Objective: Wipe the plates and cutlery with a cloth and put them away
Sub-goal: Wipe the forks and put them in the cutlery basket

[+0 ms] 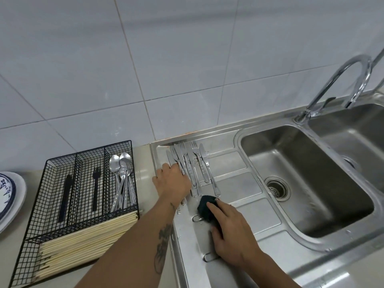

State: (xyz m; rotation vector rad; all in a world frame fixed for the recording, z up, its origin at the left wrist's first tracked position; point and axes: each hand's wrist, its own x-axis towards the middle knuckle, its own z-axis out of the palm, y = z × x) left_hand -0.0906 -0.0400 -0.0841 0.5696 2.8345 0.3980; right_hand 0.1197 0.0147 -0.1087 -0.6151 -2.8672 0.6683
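Observation:
Several steel knives and forks [192, 163] lie side by side on the sink's draining board [234, 181]. My left hand [172, 181] reaches over their left end, fingers curled down onto the leftmost pieces; whether it grips one I cannot tell. My right hand [230, 231] holds a dark cloth [206, 208] and rests it on the draining board just below the cutlery. A black wire cutlery tray [81, 196] stands on the counter to the left. Its right compartment holds several spoons [122, 175]. Stacked plates [10, 196] with a blue pattern show at the far left edge.
Pale chopsticks [87, 242] fill the tray's front section. Black knife and fork outlines mark its two left compartments. The steel sink basin [311, 183] with its drain lies to the right, a curved tap [340, 86] behind it. A tiled wall stands at the back.

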